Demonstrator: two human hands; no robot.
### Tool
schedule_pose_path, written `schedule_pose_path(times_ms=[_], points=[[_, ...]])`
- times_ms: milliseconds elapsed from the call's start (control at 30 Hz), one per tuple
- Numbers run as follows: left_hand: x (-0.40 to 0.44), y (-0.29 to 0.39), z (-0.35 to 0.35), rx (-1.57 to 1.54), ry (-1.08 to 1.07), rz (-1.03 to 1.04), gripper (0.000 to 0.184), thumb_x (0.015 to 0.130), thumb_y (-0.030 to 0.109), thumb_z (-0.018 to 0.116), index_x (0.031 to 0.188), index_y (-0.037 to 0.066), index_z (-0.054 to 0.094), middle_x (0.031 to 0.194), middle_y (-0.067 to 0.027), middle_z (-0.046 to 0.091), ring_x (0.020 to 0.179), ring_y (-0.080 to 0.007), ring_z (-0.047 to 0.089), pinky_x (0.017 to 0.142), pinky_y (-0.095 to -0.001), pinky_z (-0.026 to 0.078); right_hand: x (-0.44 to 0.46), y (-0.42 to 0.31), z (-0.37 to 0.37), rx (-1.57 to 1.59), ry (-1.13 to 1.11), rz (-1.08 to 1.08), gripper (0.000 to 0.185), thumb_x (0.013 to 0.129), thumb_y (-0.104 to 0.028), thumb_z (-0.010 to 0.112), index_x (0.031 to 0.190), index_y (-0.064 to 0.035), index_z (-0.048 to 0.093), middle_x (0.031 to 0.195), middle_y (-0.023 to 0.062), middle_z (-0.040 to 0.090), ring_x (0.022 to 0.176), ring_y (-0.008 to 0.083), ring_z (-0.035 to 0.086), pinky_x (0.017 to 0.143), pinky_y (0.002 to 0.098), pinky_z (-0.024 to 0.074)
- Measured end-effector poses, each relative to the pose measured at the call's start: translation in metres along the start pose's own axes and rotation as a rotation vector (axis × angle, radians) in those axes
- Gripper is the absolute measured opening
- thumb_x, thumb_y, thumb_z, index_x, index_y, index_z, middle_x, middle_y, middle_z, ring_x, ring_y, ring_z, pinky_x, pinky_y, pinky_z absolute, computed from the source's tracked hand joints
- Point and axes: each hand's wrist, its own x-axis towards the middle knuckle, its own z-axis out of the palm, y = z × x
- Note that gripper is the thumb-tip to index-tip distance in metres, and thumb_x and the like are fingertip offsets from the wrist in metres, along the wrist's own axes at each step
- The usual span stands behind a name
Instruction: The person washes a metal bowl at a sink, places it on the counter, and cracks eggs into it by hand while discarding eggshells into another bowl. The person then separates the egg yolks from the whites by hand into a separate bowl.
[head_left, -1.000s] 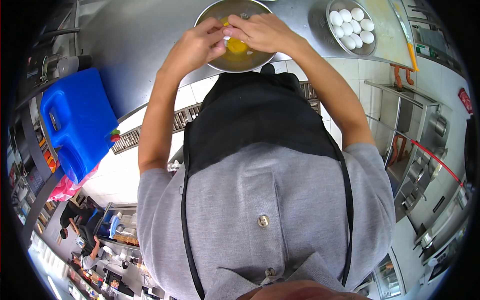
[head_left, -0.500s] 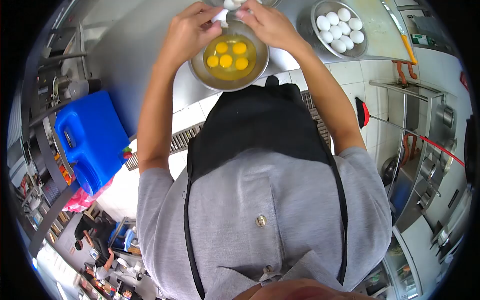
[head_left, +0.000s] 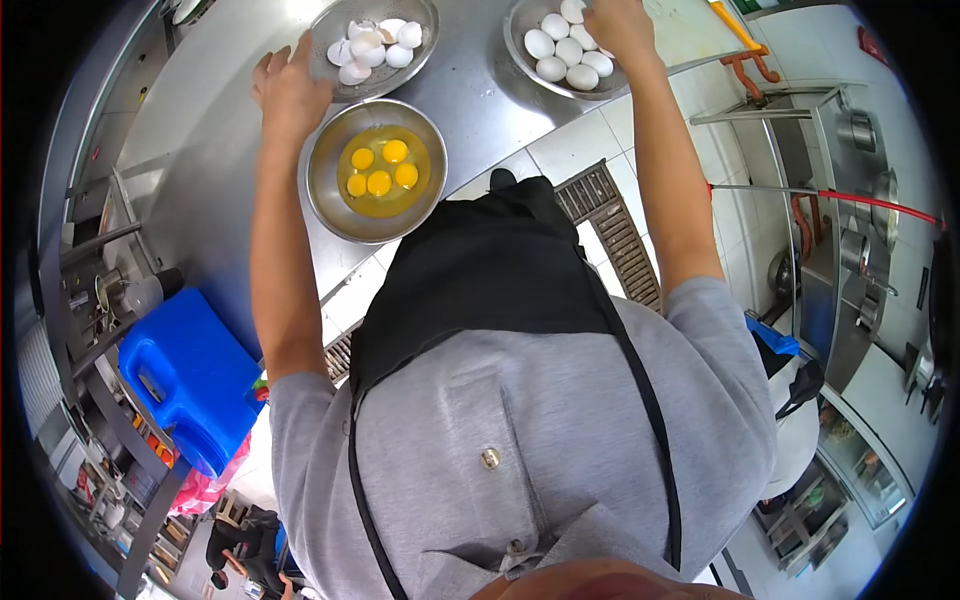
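Note:
My left hand [head_left: 291, 95] is empty, its fingers apart, beside the rim of a perforated metal bowl [head_left: 428, 45] of cracked eggshells [head_left: 365, 45]. Just below that hand stands a steel mixing bowl [head_left: 318, 200] holding several raw yolks [head_left: 379, 183] in clear egg white. My right hand [head_left: 620, 30] reaches over a second perforated bowl [head_left: 516, 50], filled with whole white eggs [head_left: 569, 51]. Its fingertips are down among the eggs and mostly hidden, so whether they grip one does not show.
All the bowls stand on a steel worktable [head_left: 480, 100]. A blue jug [head_left: 190, 370] is at the left. A floor drain grate [head_left: 608, 220] runs below the table edge. Metal shelving [head_left: 815, 150] and a red-handled pole [head_left: 870, 200] are at the right. A person [head_left: 245, 545] is at lower left.
My hands have parted from above the yolk bowl. The left no longer holds a shell and is beside the shell bowl; the right has moved to the whole eggs. The view has shifted.

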Motion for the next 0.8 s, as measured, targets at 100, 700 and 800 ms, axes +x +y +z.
schedule_pose_path(times_ms=[100, 700, 800], points=[[0.003, 0.024, -0.034, -0.071, -0.203, -0.146, 0.038, 0.077, 0.013, 0.067, 0.115, 0.010, 0.072, 0.112, -0.0151, 0.067, 0.114, -0.0402, 0.054, 0.099, -0.0509, 0.040, 0.000, 0.002, 0.012, -0.257, 0.132, -0.127, 0.019, 0.079, -0.017, 0.065, 0.092, -0.0035, 0.070, 0.086, 0.0182, 0.070, 0.094, 0.0430, 0.062, 0.080, 0.0495, 0.0501], [-0.073, 0.007, -0.068, -0.706, -0.085, -0.435, 0.030, 0.092, 0.009, 0.059, 0.120, 0.007, 0.070, 0.091, -0.0066, 0.070, 0.088, -0.0133, 0.065, 0.078, -0.0271, 0.050, -0.169, -0.105, 0.010, 0.636, 0.380, 0.087, 0.037, 0.086, -0.023, 0.072, 0.118, -0.0062, 0.064, 0.110, 0.0173, 0.057, 0.089, 0.0257, 0.063, 0.068, 0.0361, 0.0543], [-0.091, 0.005, -0.073, -0.786, -0.061, -0.534, 0.026, 0.093, 0.012, 0.062, 0.116, 0.006, 0.071, 0.091, -0.0093, 0.070, 0.086, -0.0144, 0.064, 0.078, -0.0288, 0.050, -0.219, -0.106, 0.050, 0.741, 0.168, 0.371, 0.049, 0.083, -0.017, 0.073, 0.128, -0.0039, 0.060, 0.114, 0.0189, 0.050, 0.087, 0.0245, 0.060, 0.076, 0.0337, 0.0540]])
